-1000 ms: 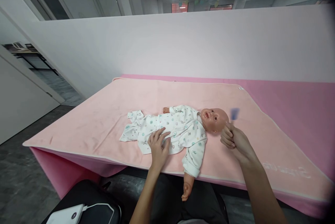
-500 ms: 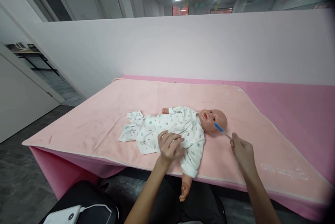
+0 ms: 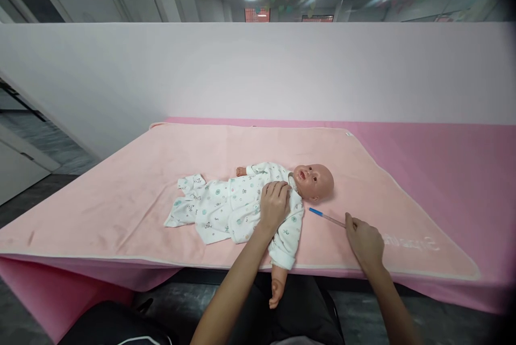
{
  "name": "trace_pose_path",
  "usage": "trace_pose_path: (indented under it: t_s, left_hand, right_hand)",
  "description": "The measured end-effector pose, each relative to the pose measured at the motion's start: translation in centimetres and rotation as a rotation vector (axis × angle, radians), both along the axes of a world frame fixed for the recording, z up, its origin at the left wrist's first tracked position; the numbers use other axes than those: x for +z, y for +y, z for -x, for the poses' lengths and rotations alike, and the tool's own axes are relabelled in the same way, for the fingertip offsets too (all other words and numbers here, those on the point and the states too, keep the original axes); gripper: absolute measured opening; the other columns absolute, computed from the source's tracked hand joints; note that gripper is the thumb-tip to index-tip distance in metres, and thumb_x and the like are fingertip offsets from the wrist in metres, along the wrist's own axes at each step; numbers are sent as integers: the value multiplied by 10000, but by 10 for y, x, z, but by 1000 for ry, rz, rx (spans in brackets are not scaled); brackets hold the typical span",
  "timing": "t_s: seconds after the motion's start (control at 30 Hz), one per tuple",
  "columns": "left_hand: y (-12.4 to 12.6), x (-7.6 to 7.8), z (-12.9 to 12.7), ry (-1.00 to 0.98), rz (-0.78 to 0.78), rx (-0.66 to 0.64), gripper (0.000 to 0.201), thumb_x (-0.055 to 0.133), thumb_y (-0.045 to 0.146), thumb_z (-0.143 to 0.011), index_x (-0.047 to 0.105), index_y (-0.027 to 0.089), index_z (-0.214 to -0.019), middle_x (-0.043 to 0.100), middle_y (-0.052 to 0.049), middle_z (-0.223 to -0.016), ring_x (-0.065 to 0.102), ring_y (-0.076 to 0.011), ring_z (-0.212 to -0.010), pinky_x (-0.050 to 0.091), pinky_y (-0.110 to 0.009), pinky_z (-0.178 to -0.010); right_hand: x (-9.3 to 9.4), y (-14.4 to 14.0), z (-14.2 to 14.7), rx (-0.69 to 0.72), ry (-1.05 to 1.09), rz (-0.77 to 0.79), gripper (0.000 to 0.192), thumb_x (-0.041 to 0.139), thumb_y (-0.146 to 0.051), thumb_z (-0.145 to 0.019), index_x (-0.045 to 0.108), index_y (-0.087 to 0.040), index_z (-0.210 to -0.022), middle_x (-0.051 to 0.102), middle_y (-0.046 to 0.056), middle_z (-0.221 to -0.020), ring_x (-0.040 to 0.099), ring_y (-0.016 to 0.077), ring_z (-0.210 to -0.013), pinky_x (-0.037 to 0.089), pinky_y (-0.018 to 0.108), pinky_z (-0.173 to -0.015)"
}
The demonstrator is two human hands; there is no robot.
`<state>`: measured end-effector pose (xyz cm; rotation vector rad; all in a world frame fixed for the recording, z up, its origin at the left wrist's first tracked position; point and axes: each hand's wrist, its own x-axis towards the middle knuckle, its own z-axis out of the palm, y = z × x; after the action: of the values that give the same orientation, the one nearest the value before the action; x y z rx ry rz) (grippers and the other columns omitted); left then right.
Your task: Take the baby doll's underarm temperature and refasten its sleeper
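A bald baby doll [image 3: 313, 181] lies on its back in a white printed outfit [image 3: 217, 205], head to the right and one arm hanging over the table's front edge. My left hand [image 3: 274, 201] lies over the doll's chest near the collar, fingers side by side and slightly bent, with nothing visible held in them. To the right of the doll, my right hand [image 3: 365, 240] pinches the end of a thin pale stick with a blue tip [image 3: 316, 211]. That tip points left, just in front of the doll's head and apart from it.
A peach blanket [image 3: 133, 173] covers much of the pink-covered table [image 3: 455, 173]. Behind stands a white partition [image 3: 258, 71] with glass above. A black chair or seat [image 3: 116, 323] with a white cable on it is at the lower left.
My left hand has moved forward onto the doll's chest. My right hand has drawn the blue-tipped stick away from the doll's head, down and left. The view has turned right.
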<state>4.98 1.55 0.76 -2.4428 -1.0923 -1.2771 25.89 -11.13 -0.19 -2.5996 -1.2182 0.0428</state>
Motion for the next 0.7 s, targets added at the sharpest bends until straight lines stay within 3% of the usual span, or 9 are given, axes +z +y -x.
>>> trace_pose_path:
  t_s: [0.1, 0.17, 0.23, 0.3, 0.37, 0.43, 0.5, 0.7]
  left_hand:
    - [-4, -2, 3, -82, -57, 9, 183, 506, 112, -818, 617, 216, -920, 640, -35, -984, 541, -175, -961, 360, -370, -906]
    - [-7, -2, 4, -133, -86, 21, 176, 529, 125, -816, 635, 235, -906, 653, -21, -938, 547, -169, -944, 345, -376, -918]
    - [-9, -2, 4, -169, -117, 35, 185, 556, 141, -811, 653, 262, -911, 666, -7, -887, 549, -171, -927, 330, -385, -921]
    - [-11, -2, 5, -196, -150, 58, 208, 574, 151, -806, 665, 293, -929, 676, 4, -850, 550, -174, -906, 314, -394, -916]
    - [-12, -3, 6, -216, -174, 82, 210, 581, 165, -808, 674, 314, -924, 683, 9, -834, 551, -174, -880, 297, -402, -912]
    - [-12, -4, 7, -242, -186, 106, 189, 581, 178, -812, 678, 313, -900, 688, 9, -818, 552, -170, -859, 283, -403, -913]
    - [-11, -5, 8, -284, -187, 139, 156, 583, 179, -811, 674, 293, -867, 689, 13, -781, 554, -165, -840, 272, -401, -913]
    - [-10, -3, 5, -330, -177, 174, 85, 610, 151, -785, 603, 232, -758, 650, 44, -618, 549, -154, -758, 277, -383, -860]
  right_hand:
    - [18, 1, 2, -23, -117, -4, 465, 343, -417, -881, 715, -154, -787, 661, 142, -655, 591, 236, -591, 306, 286, -522]
    - [29, 9, 10, 30, -92, -153, 417, 393, -407, -866, 713, -156, -769, 664, 119, -645, 595, 217, -583, 341, 281, -529]
    - [37, 25, 28, 219, 37, -375, 332, 450, -382, -845, 706, -174, -804, 687, 81, -711, 608, 182, -606, 404, 264, -574]
    - [40, 48, 51, 496, 178, -566, 268, 469, -319, -831, 685, -195, -928, 699, 62, -916, 638, 172, -740, 466, 259, -681]
    - [36, 75, 74, 744, 241, -645, 331, 437, -220, -817, 629, -200, -1086, 647, 60, -1114, 603, 199, -996, 473, 294, -825]
    - [28, 96, 92, 871, 315, -655, 416, 395, -148, -798, 580, -200, -1168, 632, 49, -1146, 587, 187, -1040, 475, 308, -861]
    - [18, 109, 101, 878, 392, -669, 407, 378, -137, -803, 591, -188, -1146, 663, 49, -1079, 616, 179, -976, 487, 307, -848]
    - [-4, 110, 106, 644, 495, -754, 276, 424, -254, -849, 661, -194, -977, 710, 46, -924, 661, 174, -753, 515, 279, -728]
